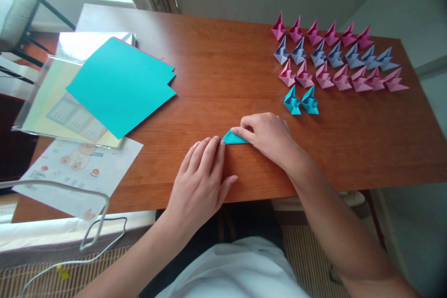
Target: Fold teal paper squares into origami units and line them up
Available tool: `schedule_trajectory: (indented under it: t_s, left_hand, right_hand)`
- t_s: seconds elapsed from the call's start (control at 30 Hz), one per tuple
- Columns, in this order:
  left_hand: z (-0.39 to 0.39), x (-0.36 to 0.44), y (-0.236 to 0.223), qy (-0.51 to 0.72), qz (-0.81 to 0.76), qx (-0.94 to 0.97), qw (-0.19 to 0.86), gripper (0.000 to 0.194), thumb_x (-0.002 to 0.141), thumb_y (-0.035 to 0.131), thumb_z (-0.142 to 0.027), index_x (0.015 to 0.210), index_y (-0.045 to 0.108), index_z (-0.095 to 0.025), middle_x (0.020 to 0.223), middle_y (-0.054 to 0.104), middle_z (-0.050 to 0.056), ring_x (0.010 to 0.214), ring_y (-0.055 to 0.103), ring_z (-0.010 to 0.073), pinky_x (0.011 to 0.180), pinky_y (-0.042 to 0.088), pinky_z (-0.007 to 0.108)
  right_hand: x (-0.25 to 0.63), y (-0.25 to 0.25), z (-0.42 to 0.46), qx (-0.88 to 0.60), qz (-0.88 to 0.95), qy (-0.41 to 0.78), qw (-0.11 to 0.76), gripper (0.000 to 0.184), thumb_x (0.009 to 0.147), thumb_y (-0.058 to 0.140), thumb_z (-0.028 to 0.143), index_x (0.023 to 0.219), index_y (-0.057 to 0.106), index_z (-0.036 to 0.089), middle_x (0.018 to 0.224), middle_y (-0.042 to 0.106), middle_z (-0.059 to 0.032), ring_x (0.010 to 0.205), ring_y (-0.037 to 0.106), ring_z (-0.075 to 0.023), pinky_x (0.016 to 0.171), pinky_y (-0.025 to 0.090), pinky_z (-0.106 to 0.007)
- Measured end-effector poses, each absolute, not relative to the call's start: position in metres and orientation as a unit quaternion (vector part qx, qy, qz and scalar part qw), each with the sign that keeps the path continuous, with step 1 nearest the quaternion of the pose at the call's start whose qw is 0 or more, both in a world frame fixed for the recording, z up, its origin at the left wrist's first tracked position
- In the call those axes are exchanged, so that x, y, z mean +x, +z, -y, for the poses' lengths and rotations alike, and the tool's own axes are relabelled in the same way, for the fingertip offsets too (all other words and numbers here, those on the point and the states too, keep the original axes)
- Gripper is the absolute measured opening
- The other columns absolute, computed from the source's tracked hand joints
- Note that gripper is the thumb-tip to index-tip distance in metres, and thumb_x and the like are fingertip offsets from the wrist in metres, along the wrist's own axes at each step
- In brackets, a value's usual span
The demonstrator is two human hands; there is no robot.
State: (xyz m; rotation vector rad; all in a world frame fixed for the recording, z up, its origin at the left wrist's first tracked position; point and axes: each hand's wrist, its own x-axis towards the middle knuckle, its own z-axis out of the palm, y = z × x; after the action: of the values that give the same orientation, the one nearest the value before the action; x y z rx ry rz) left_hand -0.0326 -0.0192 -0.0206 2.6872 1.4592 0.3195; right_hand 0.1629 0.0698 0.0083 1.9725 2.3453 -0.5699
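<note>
A small teal folded paper piece (233, 138) lies flat on the wooden table (216, 70) near its front edge. My right hand (270, 137) rests on its right part, fingers curled and pressing it down. My left hand (202, 174) lies flat on the table, fingers stretched out, fingertips touching the piece's left tip. Two finished teal paper shapes (301, 101) stand just beyond my right hand.
Rows of folded pink, blue-grey and light pink shapes (335, 58) fill the table's far right. A stack of teal paper sheets (120, 84) lies at left on a clear plastic folder (52, 98), with a printed sheet (82, 167) below. A chair (17, 7) stands far left.
</note>
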Motion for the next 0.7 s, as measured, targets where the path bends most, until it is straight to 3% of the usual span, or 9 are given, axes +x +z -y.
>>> schedule_trajectory:
  t_s: [0.2, 0.4, 0.7]
  left_hand:
    - [0.022, -0.029, -0.018, 0.102, -0.474, 0.874, 0.031, 0.072, 0.099, 0.052, -0.045, 0.152, 0.039, 0.001, 0.156, 0.047, 0.025, 0.144, 0.045, 0.0384, 0.12, 0.038, 0.05]
    - [0.023, -0.022, -0.017, 0.1, -0.488, 0.867, 0.038, 0.071, 0.098, 0.054, -0.047, 0.149, 0.044, 0.003, 0.156, 0.046, 0.027, 0.141, 0.046, 0.0416, 0.118, 0.041, 0.052]
    - [0.021, -0.031, -0.018, 0.102, -0.489, 0.866, 0.009, 0.066, 0.099, 0.055, -0.044, 0.148, 0.047, 0.0, 0.152, 0.052, 0.024, 0.139, 0.049, 0.04, 0.119, 0.036, 0.053]
  right_hand:
    - [0.162, 0.007, -0.069, 0.633, -0.752, -0.184, 0.014, 0.04, 0.099, 0.053, 0.053, 0.081, 0.073, 0.024, 0.081, 0.076, -0.0029, 0.077, 0.064, -0.0188, 0.06, 0.023, -0.031]
    - [0.163, 0.007, -0.069, 0.633, -0.751, -0.189, 0.018, 0.04, 0.1, 0.052, 0.053, 0.083, 0.073, 0.024, 0.083, 0.076, -0.0029, 0.078, 0.064, -0.0188, 0.061, 0.024, -0.031]
    - [0.163, 0.006, -0.068, 0.631, -0.754, -0.181, 0.017, 0.041, 0.1, 0.053, 0.053, 0.08, 0.072, 0.024, 0.082, 0.075, -0.0029, 0.077, 0.063, -0.0189, 0.06, 0.022, -0.031]
